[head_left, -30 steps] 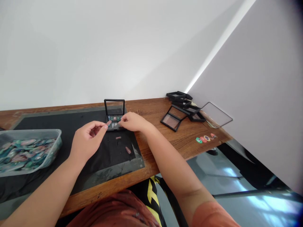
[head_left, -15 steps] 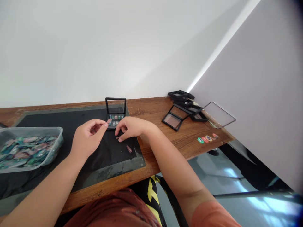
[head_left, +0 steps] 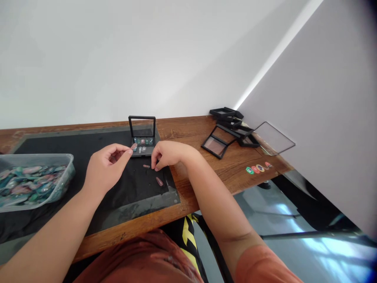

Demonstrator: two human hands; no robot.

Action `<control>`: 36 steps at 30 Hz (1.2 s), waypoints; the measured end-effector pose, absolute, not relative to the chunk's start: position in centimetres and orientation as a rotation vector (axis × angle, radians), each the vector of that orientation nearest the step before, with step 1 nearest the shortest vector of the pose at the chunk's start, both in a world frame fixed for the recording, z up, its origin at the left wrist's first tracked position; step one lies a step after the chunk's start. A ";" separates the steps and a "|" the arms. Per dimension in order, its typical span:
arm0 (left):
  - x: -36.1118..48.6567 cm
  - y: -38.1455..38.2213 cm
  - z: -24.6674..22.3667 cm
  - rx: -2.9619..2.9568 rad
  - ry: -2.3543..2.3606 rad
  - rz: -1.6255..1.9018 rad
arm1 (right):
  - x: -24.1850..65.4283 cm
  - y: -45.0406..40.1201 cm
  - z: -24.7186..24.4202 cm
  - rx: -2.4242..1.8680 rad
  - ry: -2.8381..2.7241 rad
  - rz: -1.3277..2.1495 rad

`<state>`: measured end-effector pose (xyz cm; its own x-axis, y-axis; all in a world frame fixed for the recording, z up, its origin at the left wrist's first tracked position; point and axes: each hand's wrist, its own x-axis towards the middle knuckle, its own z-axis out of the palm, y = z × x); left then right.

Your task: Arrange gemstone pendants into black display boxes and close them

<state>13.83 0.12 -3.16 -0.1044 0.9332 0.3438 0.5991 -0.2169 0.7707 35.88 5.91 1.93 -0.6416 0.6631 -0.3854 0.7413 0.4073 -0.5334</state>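
My left hand (head_left: 107, 167) pinches a pinkish press-on nail (head_left: 134, 146) between thumb and forefinger, at the left front corner of an opened black case (head_left: 150, 151). Its clear lid stands upright, and small teal, pink and pale nails (head_left: 143, 142) sit in rows inside. Just right of the case, my right hand (head_left: 166, 154) rests low at the mat with thumb and fingertips brought together; whatever may be between them is hidden. A small pinkish nail (head_left: 146, 166) lies left of its fingertips. A longer pink nail (head_left: 159, 181) lies below them.
At the left stands a clear plastic tub (head_left: 70, 165) full of teal and pink nails. A black mat (head_left: 118, 210) covers part of the wooden table (head_left: 182, 129). Black cases (head_left: 225, 114) are piled at the back right, near a thin frame (head_left: 278, 138) and round stickers (head_left: 255, 169).
My right hand has shifted right, away from the small pinkish nail, which now lies uncovered on the mat. My left hand keeps its pinch near the case. The view has shifted slightly.
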 end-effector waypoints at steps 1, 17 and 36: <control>13.8 0.1 -3.2 1.810 1.682 1.246 | 35.9 6.0 1.8 1.218 2.545 -1.107; 13.7 0.0 -3.2 1.810 1.646 1.237 | 35.0 5.9 1.1 1.165 2.651 -1.095; 13.6 0.1 -3.3 1.788 1.641 1.261 | 34.6 5.1 2.1 1.193 2.657 -0.929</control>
<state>13.63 0.15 -3.28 -0.0985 0.9349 0.3409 0.5697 -0.2279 0.7896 34.61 5.08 2.10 -0.6923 0.6518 -0.3098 0.7028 0.5115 -0.4944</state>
